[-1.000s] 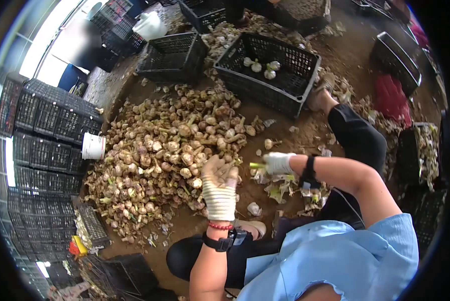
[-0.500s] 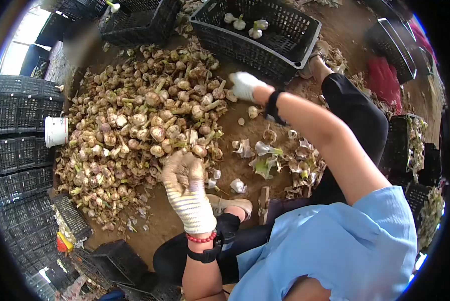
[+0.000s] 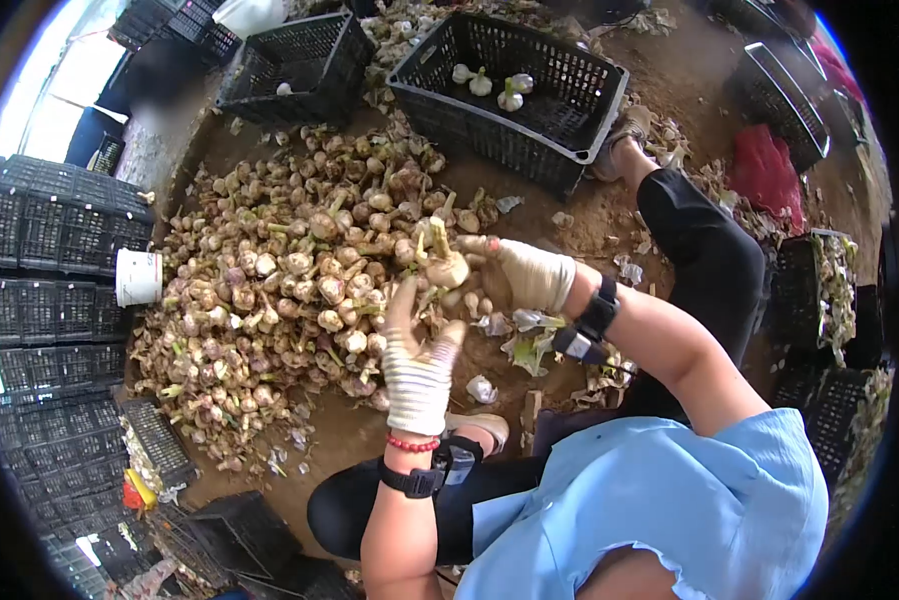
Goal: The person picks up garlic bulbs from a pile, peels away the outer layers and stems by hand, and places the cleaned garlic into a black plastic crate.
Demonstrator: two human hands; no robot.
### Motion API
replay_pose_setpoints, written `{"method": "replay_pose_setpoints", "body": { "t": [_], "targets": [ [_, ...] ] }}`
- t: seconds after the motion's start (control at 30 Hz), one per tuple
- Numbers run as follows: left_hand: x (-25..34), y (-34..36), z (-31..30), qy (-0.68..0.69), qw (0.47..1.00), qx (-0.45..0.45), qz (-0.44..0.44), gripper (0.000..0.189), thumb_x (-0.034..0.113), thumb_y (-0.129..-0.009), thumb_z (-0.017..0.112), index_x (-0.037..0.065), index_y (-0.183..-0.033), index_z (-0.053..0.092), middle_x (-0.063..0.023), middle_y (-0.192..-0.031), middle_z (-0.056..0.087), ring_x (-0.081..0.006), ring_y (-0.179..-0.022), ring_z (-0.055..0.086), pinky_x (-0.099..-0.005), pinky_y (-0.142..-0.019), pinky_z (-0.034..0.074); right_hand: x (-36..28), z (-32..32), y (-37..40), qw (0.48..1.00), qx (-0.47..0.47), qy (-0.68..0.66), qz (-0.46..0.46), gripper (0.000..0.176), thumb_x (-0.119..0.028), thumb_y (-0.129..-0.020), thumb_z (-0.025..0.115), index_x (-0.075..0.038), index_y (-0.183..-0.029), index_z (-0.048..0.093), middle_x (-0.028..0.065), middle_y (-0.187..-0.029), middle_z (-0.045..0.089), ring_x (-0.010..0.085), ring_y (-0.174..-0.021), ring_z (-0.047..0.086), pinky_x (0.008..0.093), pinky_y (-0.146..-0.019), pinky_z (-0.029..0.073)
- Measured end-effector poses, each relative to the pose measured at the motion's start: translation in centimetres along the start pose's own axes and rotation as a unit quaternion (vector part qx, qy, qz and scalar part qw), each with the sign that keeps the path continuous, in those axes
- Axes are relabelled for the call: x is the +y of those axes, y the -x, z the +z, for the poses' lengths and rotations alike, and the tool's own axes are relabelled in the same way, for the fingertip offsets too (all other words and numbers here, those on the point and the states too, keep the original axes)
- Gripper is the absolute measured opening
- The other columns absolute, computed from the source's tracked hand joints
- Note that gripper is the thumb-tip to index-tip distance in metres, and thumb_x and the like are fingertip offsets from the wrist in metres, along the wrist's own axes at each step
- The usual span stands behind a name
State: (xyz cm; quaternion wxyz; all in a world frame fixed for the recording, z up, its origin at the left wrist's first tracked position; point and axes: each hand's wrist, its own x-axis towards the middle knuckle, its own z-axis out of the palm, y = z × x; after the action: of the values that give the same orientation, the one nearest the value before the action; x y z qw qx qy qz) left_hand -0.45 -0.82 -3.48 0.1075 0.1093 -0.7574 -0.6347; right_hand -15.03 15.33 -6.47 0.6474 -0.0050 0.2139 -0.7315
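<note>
Right hand (image 3: 531,275) grips garlic bulb (image 3: 449,268) — fingers closed round it, stalk up, at edge of garlic pile (image 3: 289,280). Left hand (image 3: 416,352) just beneath — fingers spread wide, holding nothing.

You have a single view, from the camera on your head. It faces forward and steeply down through a wide, rounded lens, close over your left hand (image 3: 419,368), right hand (image 3: 531,275) and the garlic bulb (image 3: 449,268) mid-frame; crates (image 3: 499,140) edge the top.
</note>
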Motion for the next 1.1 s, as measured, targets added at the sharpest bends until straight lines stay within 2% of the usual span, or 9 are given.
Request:
{"method": "replay_pose_setpoints", "body": {
  "t": [0.1, 0.23, 0.4, 0.43, 0.53, 0.77, 0.93, 1.0, 1.1],
  "targets": [
    [4.9, 0.0, 2.0, 0.243, 0.964, -0.055, -0.088, 0.078, 0.002, -0.085, 0.075, 0.007, -0.15, 0.033, -0.0105, -0.133, 0.049, -0.0199, -0.11, 0.056, -0.034, -0.09, 0.056, 3.1, 3.0, 1.2, 0.996, 0.018, 0.003, -0.084, 0.043, -0.048, -0.103, 0.05, -0.012, -0.125, 0.06, 0.0059, -0.092, 0.071, 0.0118, -0.068, 0.064, 0.0209, -0.058, 0.053],
    [4.2, 0.2, 2.0, 0.16, 0.986, -0.035, -0.015, 0.058, 0.007, -0.085, 0.078, 0.006, -0.135, 0.048, -0.0074, -0.126, 0.057, -0.0192, -0.115, 0.056, -0.0366, -0.103, 0.048, 4.0, 2.8, 4.4, 0.975, 0.038, 0.201, -0.087, 0.045, -0.048, -0.103, 0.05, -0.01, -0.12, 0.064, 0.001, -0.085, 0.068, 0.008, -0.059, 0.057, 0.0215, -0.056, 0.048],
    [4.3, 1.0, 2.7, 0.069, 0.997, -0.025, 0.034, 0.06, 0.012, -0.077, 0.086, 0.005, -0.127, 0.055, -0.0082, -0.12, 0.058, -0.022, -0.113, 0.057, -0.0364, -0.101, 0.048, 4.7, 5.4, 7.9, 0.759, 0.244, 0.544, -0.261, 0.05, -0.043, -0.102, 0.055, -0.004, -0.133, 0.057, 0.0025, -0.102, 0.067, 0.0067, -0.087, 0.059, 0.0245, -0.078, 0.05],
    [4.3, 1.0, 2.4, -0.077, 0.988, -0.006, 0.137, 0.062, 0.012, -0.074, 0.088, 0.005, -0.126, 0.055, -0.0102, -0.119, 0.057, -0.0252, -0.11, 0.058, -0.0373, -0.097, 0.05, 4.8, 6.6, 9.2, 0.851, 0.222, 0.413, -0.238, 0.049, -0.037, -0.101, 0.059, -0.002, -0.136, 0.054, 0.0048, -0.111, 0.065, 0.0071, -0.1, 0.057, 0.0273, -0.086, 0.05],
    [5.5, 1.6, 2.8, -0.269, 0.922, 0.019, 0.279, 0.063, 0.009, -0.069, 0.089, 0.005, -0.123, 0.057, -0.0142, -0.114, 0.055, -0.0337, -0.104, 0.058, -0.0421, -0.091, 0.05, 5.0, 9.4, 10.8, 0.907, 0.189, 0.274, -0.258, 0.045, -0.03, -0.101, 0.06, 0.001, -0.133, 0.055, 0.0019, -0.11, 0.064, 0.0056, -0.088, 0.059, 0.0214, -0.074, 0.052],
    [4.1, 2.3, 2.8, -0.197, 0.94, -0.024, 0.278, 0.063, -0.002, -0.069, 0.083, 0.005, -0.126, 0.056, -0.0132, -0.118, 0.058, -0.0313, -0.109, 0.058, -0.0415, -0.097, 0.049, 6.1, 9.2, 8.8, 0.922, 0.106, 0.096, -0.361, 0.043, -0.039, -0.098, 0.064, -0.004, -0.123, 0.061, 0.0015, -0.107, 0.069, 0.01, -0.089, 0.067, 0.0266, -0.069, 0.054],
    [5.0, 2.6, 2.5, -0.269, 0.904, -0.003, 0.332, 0.062, -0.009, -0.068, 0.079, 0.004, -0.123, 0.055, -0.0138, -0.113, 0.06, -0.0313, -0.106, 0.06, -0.0404, -0.095, 0.049, 6.6, 7.7, 8.8, 0.926, 0.132, 0.233, -0.267, 0.052, -0.05, -0.095, 0.064, -0.007, -0.123, 0.061, 0.0006, -0.11, 0.066, 0.0091, -0.093, 0.063, 0.0266, -0.08, 0.053],
    [5.0, 2.6, 2.7, -0.282, 0.894, 0.008, 0.347, 0.059, -0.007, -0.068, 0.08, 0.004, -0.12, 0.055, -0.015, -0.113, 0.059, -0.0328, -0.104, 0.06, -0.0412, -0.094, 0.048, 7.6, 8.2, 7.5, 0.88, 0.118, 0.231, -0.399, 0.054, -0.052, -0.094, 0.065, -0.006, -0.123, 0.061, -0.0014, -0.106, 0.066, 0.0067, -0.094, 0.058, 0.0242, -0.085, 0.049],
    [4.7, 2.5, 2.7, -0.28, 0.91, 0.012, 0.307, 0.058, -0.005, -0.069, 0.08, 0.004, -0.12, 0.055, -0.0154, -0.114, 0.059, -0.0339, -0.103, 0.059, -0.0424, -0.094, 0.048, 7.2, 9.6, 7.6, 0.878, 0.18, 0.263, -0.356, 0.045, -0.042, -0.1, 0.061, -0.004, -0.123, 0.061, -0.0014, -0.104, 0.066, 0.0058, -0.098, 0.056, 0.0242, -0.09, 0.046]
  ]
}}
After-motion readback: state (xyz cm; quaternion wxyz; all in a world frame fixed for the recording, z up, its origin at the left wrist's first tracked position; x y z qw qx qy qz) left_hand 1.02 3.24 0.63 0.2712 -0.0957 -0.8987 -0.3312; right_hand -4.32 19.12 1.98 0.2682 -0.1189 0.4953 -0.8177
